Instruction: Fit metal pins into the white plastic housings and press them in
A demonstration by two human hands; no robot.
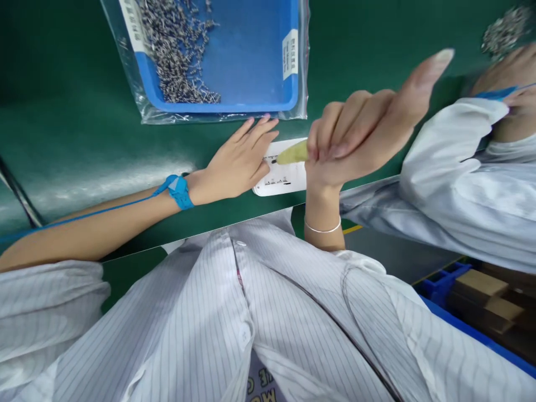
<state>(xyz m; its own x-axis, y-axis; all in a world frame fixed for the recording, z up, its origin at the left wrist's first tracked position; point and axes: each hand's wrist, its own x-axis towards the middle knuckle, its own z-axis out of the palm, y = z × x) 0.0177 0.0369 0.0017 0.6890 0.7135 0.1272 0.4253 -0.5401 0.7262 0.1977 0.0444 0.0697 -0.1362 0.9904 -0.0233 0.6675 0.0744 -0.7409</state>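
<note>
My left hand point(237, 164) lies flat on the left end of a small white plastic part point(288, 180) and presses it onto the green mat point(62, 111). A blue wrist strap point(178, 191) with a cord circles that wrist. My right hand point(360, 134) hovers over the part's right side with fingers curled and thumb stretched up. One of its fingers wears a yellowish finger cot point(293, 153), whose tip meets the top face of the part. A thin silver bracelet sits on the right wrist.
A blue tray point(251, 61) in a clear bag holds several small metal pieces point(176, 44) just beyond my left hand. At right a co-worker's white sleeve point(452, 162) and hand point(513, 72) rest near another pile of metal pieces point(505, 30). A blue bin point(439, 287) with cardboard sits below the table edge.
</note>
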